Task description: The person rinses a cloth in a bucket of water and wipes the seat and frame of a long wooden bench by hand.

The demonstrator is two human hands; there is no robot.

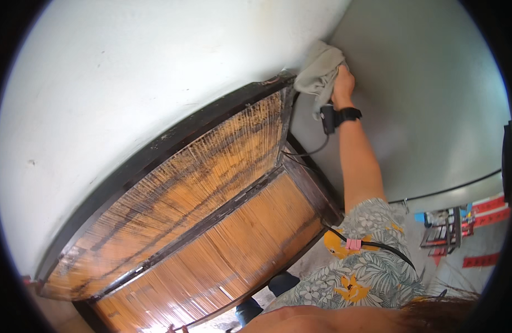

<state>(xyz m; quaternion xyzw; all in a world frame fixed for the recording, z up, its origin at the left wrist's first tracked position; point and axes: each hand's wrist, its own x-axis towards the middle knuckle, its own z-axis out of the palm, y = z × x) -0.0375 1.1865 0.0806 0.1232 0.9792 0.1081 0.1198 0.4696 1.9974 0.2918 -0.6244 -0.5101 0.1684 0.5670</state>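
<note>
My right hand (344,85) grips a crumpled grey-beige cloth (320,68) at the corner where a white wall (127,83) meets a smooth grey wall or panel (414,104). The cloth lies close to the top end of the backrest (189,175) of a wooden bench with bamboo slats. Dark marks and worn patches cover much of the backrest. Below it, the slatted seat (222,266) looks shinier and cleaner. Only the fingertips of my left hand (176,329) show, by the seat's front edge at the bottom rim; the rest is out of view.
On my right wrist is a black strapped device (328,119), its cable (310,154) looping near the bench end. A black cable (389,248) crosses my patterned sleeve. Red banners (487,212) and a dark rack (443,235) stand at the right. My legs (248,311) are beside the seat.
</note>
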